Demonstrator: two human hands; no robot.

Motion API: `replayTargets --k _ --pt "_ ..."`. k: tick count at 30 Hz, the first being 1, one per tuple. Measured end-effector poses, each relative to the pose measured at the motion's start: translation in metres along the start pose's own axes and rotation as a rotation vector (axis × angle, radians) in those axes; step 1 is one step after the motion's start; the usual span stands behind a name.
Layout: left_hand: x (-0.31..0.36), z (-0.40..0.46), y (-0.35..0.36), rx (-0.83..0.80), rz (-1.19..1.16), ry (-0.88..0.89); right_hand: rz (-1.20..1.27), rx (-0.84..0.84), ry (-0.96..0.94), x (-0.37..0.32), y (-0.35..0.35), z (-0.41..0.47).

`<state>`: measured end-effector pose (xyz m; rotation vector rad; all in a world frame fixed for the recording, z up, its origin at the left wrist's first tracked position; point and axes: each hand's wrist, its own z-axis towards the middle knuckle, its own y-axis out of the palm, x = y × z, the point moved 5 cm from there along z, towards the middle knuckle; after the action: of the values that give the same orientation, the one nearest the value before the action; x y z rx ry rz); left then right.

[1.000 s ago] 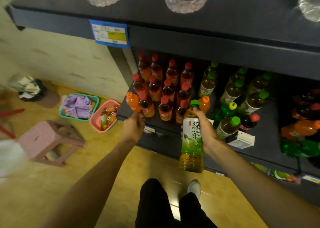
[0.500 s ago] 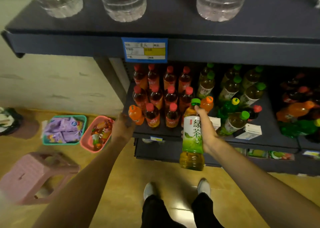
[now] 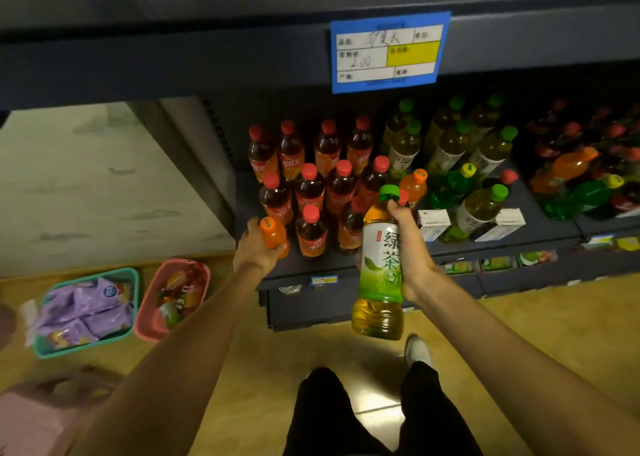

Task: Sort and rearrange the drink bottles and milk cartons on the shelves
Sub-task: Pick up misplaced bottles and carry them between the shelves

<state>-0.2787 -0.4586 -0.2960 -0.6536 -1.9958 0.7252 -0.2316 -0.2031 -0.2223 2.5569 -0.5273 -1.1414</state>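
Orange soda in a small bottle (image 3: 274, 236) stands at the front left corner of the dark shelf (image 3: 540, 229), and the left hand (image 3: 254, 248) is curled round its body, with the cap showing above the fingers. It sits just beside a block of red-capped tea bottles (image 3: 310, 192), so it looks like a stray among them. The right hand (image 3: 410, 248) grips a tall green tea bottle (image 3: 380, 265) round its label, holding it upright in front of the shelf's front edge, clear of the shelf itself, with one finger up near its green cap.

The step in hand appears to be pulling the orange bottle out of the red row. Doing it well would mean lifting it straight up and outward past the front edge, so that its shoulder does not knock the red-capped neighbour touching or nearly touching it on the right. A second orange bottle (image 3: 414, 187) stands further along the shelf, near the middle, and the green-capped tea bottles (image 3: 453, 144) fill the back towards the right; those look like the natural homes for each held bottle.

The green tea bottle is clear plastic with amber liquid, a white and green label with large characters. Two white milk cartons (image 3: 433, 222) lie near the front edge.
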Motion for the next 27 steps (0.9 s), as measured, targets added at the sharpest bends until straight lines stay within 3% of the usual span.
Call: replayTargets --k 13,19,27 --pt "0.009 0.004 -0.006 -0.025 0.111 0.066 0.013 0.059 -0.025 -0.003 -0.008 -0.002" --pt "0.011 0.0 -0.006 0.041 0.152 0.084 0.033 0.102 -0.043 0.0 -0.024 -0.004" --pt "0.001 -0.021 -0.01 0.116 0.044 0.026 0.014 0.111 -0.043 -0.005 -0.035 -0.014"
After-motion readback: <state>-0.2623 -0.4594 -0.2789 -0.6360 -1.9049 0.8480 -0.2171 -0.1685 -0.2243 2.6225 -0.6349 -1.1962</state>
